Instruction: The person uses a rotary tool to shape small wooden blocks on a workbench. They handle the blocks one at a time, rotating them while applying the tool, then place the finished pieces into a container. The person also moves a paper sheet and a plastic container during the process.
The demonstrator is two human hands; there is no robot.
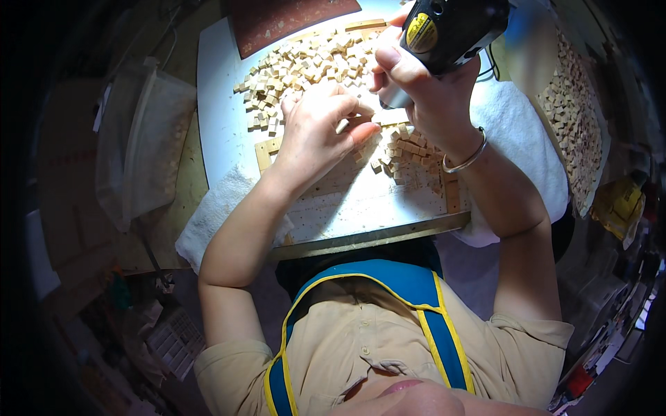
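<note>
1. Wooden cubes [319, 66] are spread in a loose heap on a white board [216, 97], beyond the left hand, with a smaller cluster lying between the two forearms.
2. The left hand [316, 132] is placed palm down at the near edge of the heap. Its fingers are curled, and the thumb is set slightly apart from the index finger. Cubes are located just beyond and beside the knuckles; whether one is pinched between the fingertips cannot be told.
3. The black power tool [458, 31] is gripped by the right hand [440, 100], with the fingers closed around its body. Its grey nose is directed down toward the cubes, near the left fingertips; contact cannot be confirmed.
4. The smaller cluster is positioned below the tool's nose, to the right of the left thumb.
5. The near side of the board is bordered by a wooden strip [374, 239].
6. A white towel [517, 139] is laid beneath the right forearm.
</note>
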